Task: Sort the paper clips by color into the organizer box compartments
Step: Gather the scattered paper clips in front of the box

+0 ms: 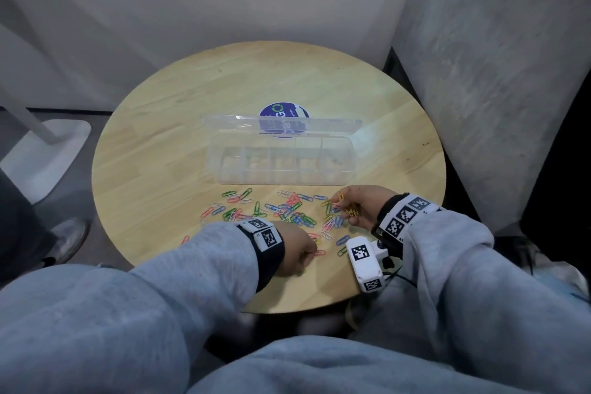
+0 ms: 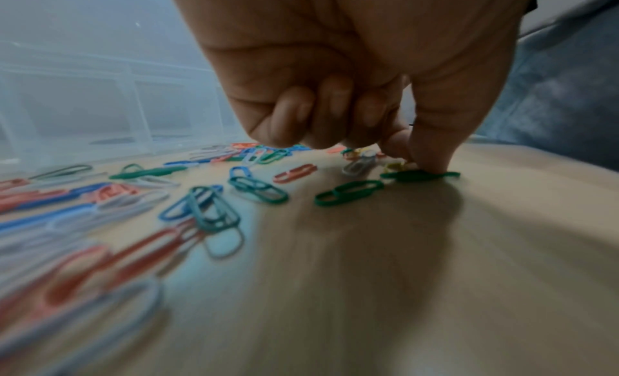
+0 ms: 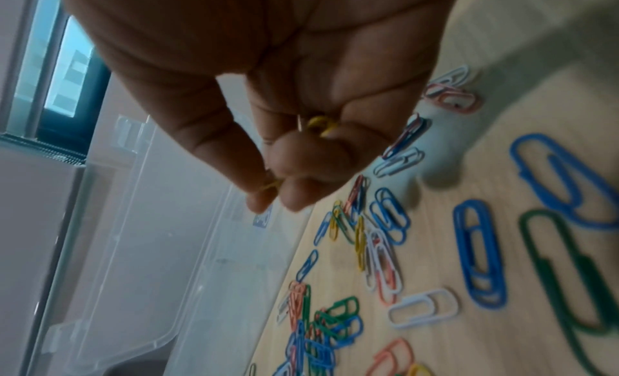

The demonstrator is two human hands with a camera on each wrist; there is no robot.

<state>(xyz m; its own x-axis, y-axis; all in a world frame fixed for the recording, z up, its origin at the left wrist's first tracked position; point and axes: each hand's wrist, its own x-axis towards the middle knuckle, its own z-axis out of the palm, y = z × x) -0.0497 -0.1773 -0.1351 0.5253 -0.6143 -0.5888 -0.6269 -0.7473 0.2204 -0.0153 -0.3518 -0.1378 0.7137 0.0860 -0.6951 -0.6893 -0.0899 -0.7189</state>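
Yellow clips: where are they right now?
Head view: most yellow clips are bunched in the right hand, at the pile's right end, just in front of the organizer box.

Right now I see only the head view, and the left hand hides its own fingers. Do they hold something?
Observer: Yes. The left hand pinches a green clip flat on the table, with thumb and forefinger.
Operator: Is another green one near it?
Observer: Yes, a second green clip lies just beside it.
Operator: Inside the right hand, only yellow?
Observer: In the right hand, seen from the palm side, only yellow clips show under its curled fingers.
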